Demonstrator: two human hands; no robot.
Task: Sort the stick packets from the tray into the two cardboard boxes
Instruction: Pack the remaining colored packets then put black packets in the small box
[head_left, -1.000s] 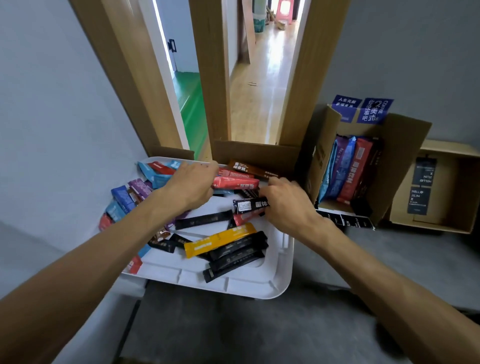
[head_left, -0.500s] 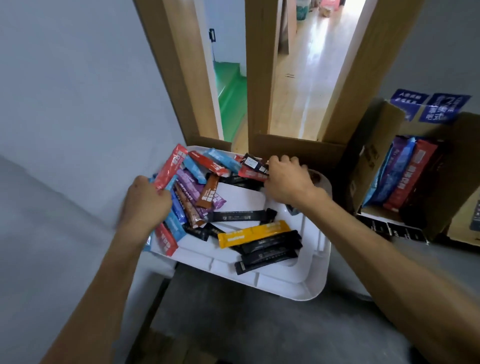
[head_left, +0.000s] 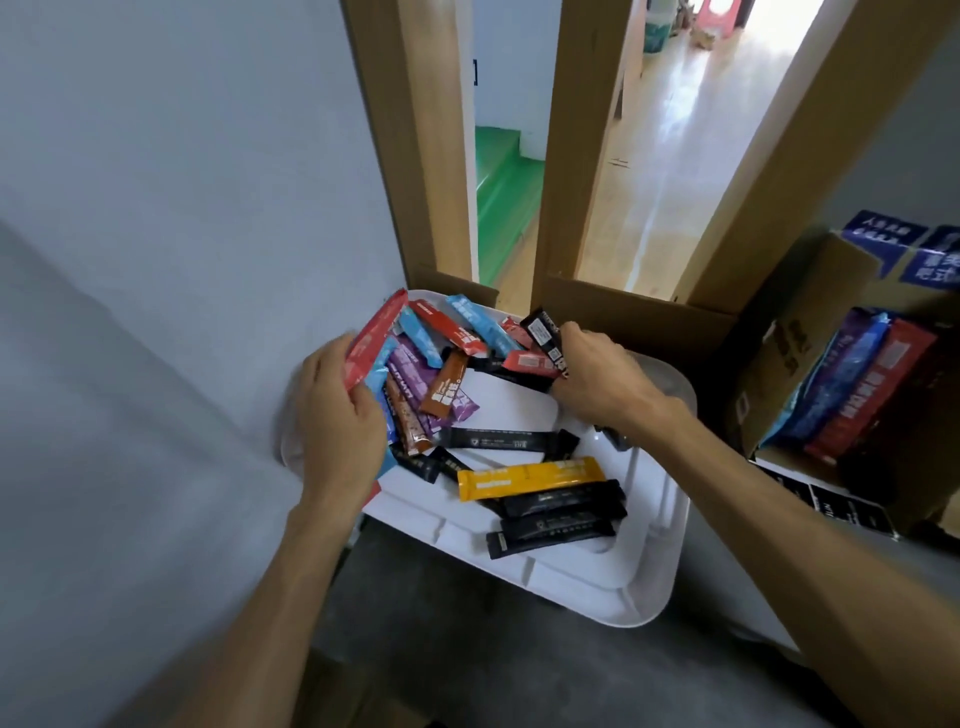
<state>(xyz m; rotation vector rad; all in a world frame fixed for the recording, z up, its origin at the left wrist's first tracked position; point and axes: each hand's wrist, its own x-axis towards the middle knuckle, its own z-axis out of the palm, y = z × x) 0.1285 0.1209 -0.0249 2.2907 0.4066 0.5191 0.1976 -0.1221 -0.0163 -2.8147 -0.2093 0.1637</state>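
Gathering is the step in hand: the stick packets (head_left: 467, 384) mostly lie loose in the white tray (head_left: 597, 587), coloured ones heaped at its far-left end, a yellow packet (head_left: 530, 478) and several black packets (head_left: 561, 514) nearer the front; the left hand (head_left: 337, 410) is closed around a red packet (head_left: 371, 340), with blue ones seemingly pressed behind it; the right hand (head_left: 602, 379) pinches a black packet (head_left: 545, 338) at the tray's far edge, fingers curled tight on it; one open cardboard box (head_left: 789, 353) stands just right of the tray, already holding upright blue, purple and red packets; the second box is not in view. Next, I judge, each handful must be carried right and dropped into the matching box, which calls for telling the colours apart first.
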